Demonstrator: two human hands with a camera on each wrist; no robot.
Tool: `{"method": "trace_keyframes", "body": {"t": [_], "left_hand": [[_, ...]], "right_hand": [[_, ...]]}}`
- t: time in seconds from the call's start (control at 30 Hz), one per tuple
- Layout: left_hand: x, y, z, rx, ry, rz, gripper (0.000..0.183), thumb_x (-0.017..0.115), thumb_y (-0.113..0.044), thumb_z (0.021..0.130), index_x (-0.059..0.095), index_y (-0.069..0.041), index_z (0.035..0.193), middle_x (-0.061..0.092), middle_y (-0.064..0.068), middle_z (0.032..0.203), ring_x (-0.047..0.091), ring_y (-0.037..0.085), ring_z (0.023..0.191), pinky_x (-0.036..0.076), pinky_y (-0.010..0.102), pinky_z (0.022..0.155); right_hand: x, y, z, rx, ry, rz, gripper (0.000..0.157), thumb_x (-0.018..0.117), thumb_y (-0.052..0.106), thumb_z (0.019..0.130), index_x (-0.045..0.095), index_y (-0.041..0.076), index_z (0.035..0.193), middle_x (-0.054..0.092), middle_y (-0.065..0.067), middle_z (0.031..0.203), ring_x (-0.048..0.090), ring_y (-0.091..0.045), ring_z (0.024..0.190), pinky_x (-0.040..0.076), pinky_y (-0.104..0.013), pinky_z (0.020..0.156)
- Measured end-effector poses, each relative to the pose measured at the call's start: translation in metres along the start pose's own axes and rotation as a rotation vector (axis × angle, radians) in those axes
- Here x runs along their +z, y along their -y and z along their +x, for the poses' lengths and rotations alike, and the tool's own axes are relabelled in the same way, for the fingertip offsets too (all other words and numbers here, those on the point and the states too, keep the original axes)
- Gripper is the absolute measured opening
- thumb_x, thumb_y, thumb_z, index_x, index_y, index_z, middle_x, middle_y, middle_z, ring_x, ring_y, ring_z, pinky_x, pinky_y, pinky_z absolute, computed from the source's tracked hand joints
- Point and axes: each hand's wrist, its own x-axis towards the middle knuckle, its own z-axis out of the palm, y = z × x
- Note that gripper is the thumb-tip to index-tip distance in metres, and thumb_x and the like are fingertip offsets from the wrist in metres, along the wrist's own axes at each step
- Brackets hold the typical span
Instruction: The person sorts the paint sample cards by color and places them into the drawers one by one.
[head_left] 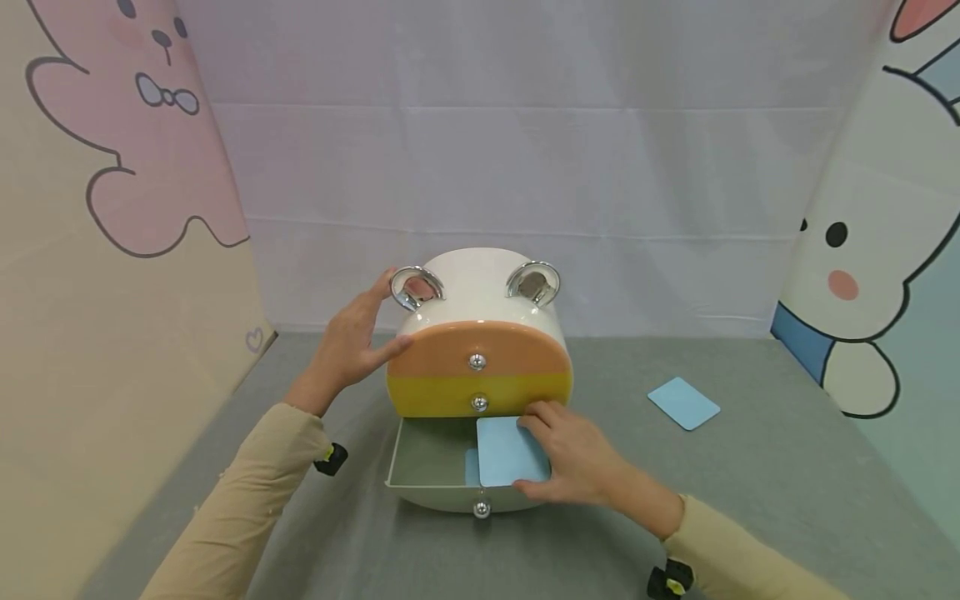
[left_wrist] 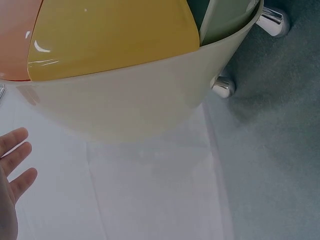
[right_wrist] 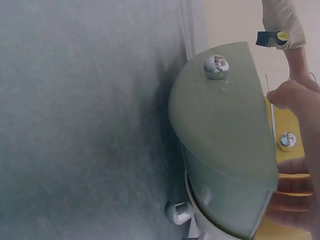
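Note:
A small rounded cabinet point(head_left: 480, 287) with a white body and two silver ears stands on the table. Its orange drawer point(head_left: 442, 350) and yellow drawer point(head_left: 435, 396) are closed, while the green bottom drawer point(head_left: 431, 454) is pulled out. My right hand point(head_left: 581, 454) pinches a light blue card point(head_left: 504, 450) between thumb and fingers, above the right part of that open drawer. A bluish patch shows beside the card inside the drawer; I cannot tell whether it is another card or a reflection. My left hand point(head_left: 348, 342) rests against the cabinet's left side, thumb at the orange front and fingers behind an ear.
Another light blue card point(head_left: 684, 403) lies flat on the grey tabletop, to the right of the cabinet. A silver knob point(head_left: 482, 508) sticks out from the green drawer's front. Silver feet point(left_wrist: 223, 87) show under the cabinet. Cloth walls surround the table at the back and sides.

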Motion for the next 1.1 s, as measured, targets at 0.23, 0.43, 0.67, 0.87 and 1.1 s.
{"method": "trace_keyframes", "body": {"t": [0.23,0.43,0.67,0.87,1.1], "left_hand": [[0.0,-0.001,0.0,-0.009,0.01,0.008,0.089,0.033,-0.071,0.082,0.015,-0.012,0.147,0.038,0.013,0.14,0.042,0.032,0.122,0.036,0.051,0.095],[-0.001,-0.003,0.0,-0.01,0.015,0.01,0.089,0.034,-0.07,0.082,0.015,-0.012,0.146,0.04,0.014,0.139,0.044,0.033,0.12,0.037,0.051,0.095],[-0.001,-0.002,0.0,-0.007,0.008,0.015,0.09,0.033,-0.071,0.082,0.016,-0.011,0.146,0.041,0.015,0.138,0.044,0.033,0.119,0.038,0.052,0.093],[-0.001,-0.003,0.001,-0.01,-0.001,0.004,0.091,0.033,-0.072,0.081,0.018,-0.01,0.146,0.042,0.015,0.137,0.044,0.033,0.119,0.038,0.053,0.092],[-0.001,-0.003,0.0,-0.006,-0.002,0.003,0.09,0.034,-0.071,0.081,0.016,-0.011,0.146,0.042,0.015,0.137,0.044,0.033,0.12,0.038,0.052,0.093]], "right_hand": [[0.012,0.004,0.0,0.021,-0.088,0.044,0.062,0.073,0.049,0.064,0.059,0.004,0.105,0.053,-0.006,0.108,0.049,-0.019,0.098,0.048,-0.032,0.079],[0.019,0.003,-0.003,0.018,-0.165,0.085,0.061,0.075,0.045,0.063,0.06,0.004,0.104,0.055,-0.007,0.108,0.051,-0.02,0.1,0.048,-0.033,0.079],[0.014,-0.003,-0.006,0.025,-0.205,0.129,0.059,0.077,0.041,0.063,0.06,0.003,0.104,0.055,-0.007,0.108,0.052,-0.02,0.099,0.048,-0.032,0.08],[0.0,-0.012,-0.01,0.054,-0.207,0.164,0.059,0.079,0.037,0.063,0.058,0.003,0.106,0.055,-0.007,0.108,0.053,-0.019,0.098,0.049,-0.033,0.079],[-0.021,-0.032,-0.021,0.081,-0.219,0.169,0.058,0.075,0.04,0.07,0.057,0.0,0.109,0.057,-0.01,0.109,0.055,-0.024,0.099,0.049,-0.039,0.078]]}}
